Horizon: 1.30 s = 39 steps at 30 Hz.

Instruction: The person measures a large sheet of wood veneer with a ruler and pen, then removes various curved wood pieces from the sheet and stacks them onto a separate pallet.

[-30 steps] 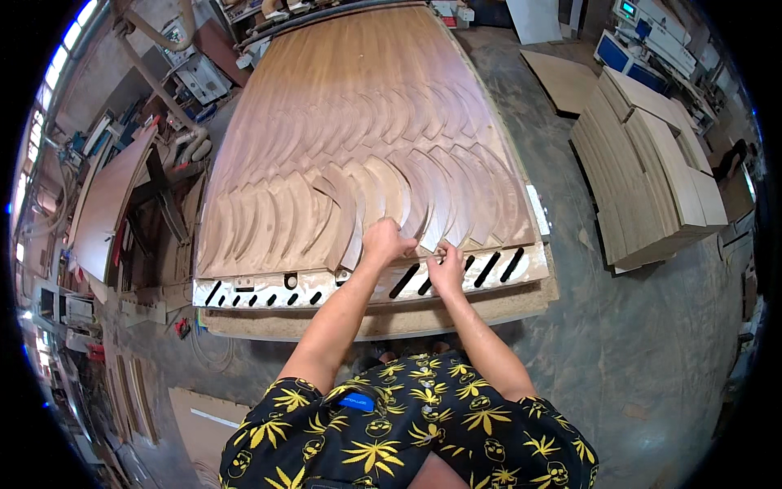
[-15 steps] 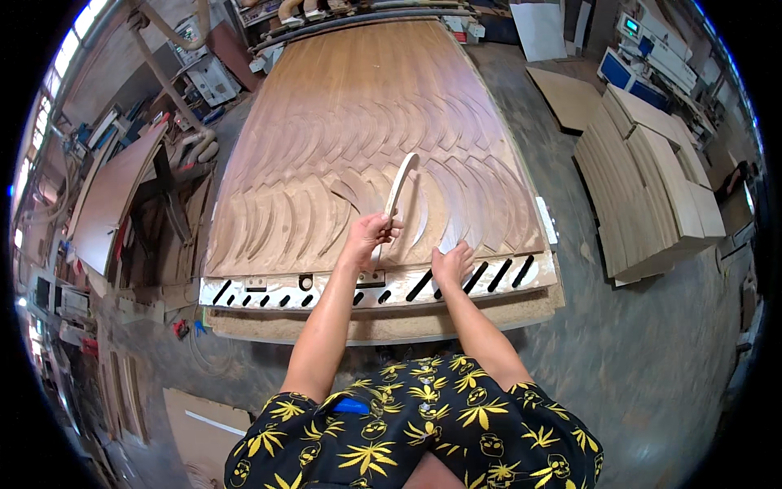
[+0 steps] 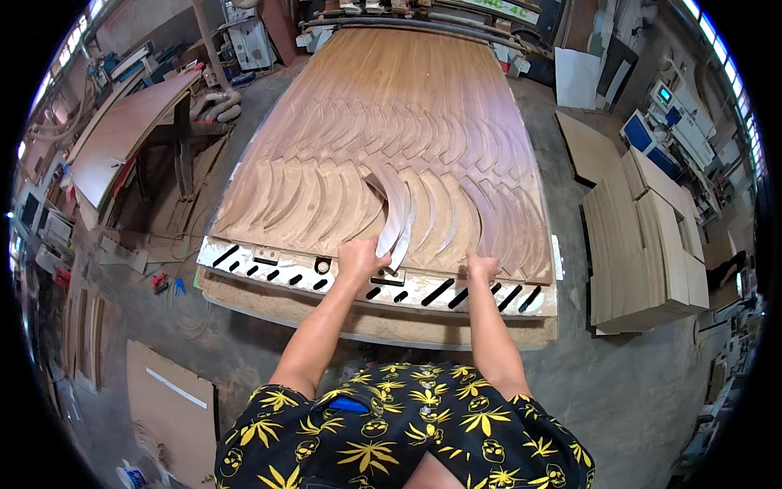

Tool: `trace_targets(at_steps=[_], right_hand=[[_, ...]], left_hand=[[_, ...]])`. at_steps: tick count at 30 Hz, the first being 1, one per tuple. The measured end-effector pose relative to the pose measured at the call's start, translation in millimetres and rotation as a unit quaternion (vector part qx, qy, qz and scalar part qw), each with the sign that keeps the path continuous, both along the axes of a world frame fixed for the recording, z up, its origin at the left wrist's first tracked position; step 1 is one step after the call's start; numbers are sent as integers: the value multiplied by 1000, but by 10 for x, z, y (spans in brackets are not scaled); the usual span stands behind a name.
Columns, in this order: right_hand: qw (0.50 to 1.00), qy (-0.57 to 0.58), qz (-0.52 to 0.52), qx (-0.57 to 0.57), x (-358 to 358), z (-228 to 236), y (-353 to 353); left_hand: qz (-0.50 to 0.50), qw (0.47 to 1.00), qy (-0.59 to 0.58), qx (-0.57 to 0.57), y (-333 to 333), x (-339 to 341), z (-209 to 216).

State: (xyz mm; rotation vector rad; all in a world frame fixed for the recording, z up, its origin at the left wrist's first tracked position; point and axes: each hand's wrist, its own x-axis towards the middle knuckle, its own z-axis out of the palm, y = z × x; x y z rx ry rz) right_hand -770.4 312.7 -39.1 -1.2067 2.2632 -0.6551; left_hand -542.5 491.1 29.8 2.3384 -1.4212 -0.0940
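My left hand (image 3: 362, 261) is closed round the near end of a curved wooden piece (image 3: 394, 208). That piece is raised and tilted above the cut wooden panel (image 3: 366, 65), with its far end up. Beside it shows a pale curved edge, perhaps a second piece. My right hand (image 3: 482, 266) is closed at the near edge of the panel, fingers on the lower end of another curved piece (image 3: 486, 216) lying in the panel. Its fingertips are partly hidden. Several more arc-shaped cuts lie in two rows across the panel.
A white slotted strip (image 3: 440, 292) runs along the panel's near edge. Stacked boards (image 3: 643, 244) stand on the floor to the right. A tilted board on a stand (image 3: 134, 134) is at the left, and a machine with a screen (image 3: 676, 122) stands at far right.
My left hand has lowered, and the curved piece in it has turned from edge-on to broad side showing. My right hand has shifted right to another curved piece. The view has turned slightly.
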Motion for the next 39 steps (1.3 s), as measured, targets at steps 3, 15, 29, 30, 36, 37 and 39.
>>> trace_targets(at_steps=[3, 15, 29, 30, 36, 37, 39], right_hand=[[889, -451, 77, 26, -412, -381, -402], [776, -604, 165, 78, -246, 190, 265], [774, -563, 274, 98, 868, 86, 837], [785, -544, 280, 99, 915, 85, 858], [818, -452, 351, 55, 995, 83, 939], [828, -413, 376, 41, 980, 81, 920], [823, -399, 403, 20, 935, 51, 884]], left_hand=[[-26, 998, -48, -17, -59, -65, -89], [-24, 999, -11, 35, -3, 70, -186], [-33, 989, 132, 65, 134, 123, -182], [-26, 987, 147, 67, 156, 141, -205], [0, 982, 187, 26, 172, 195, -232], [9, 980, 198, 10, 127, 182, -198], [1, 975, 222, 22, 27, 132, -135]])
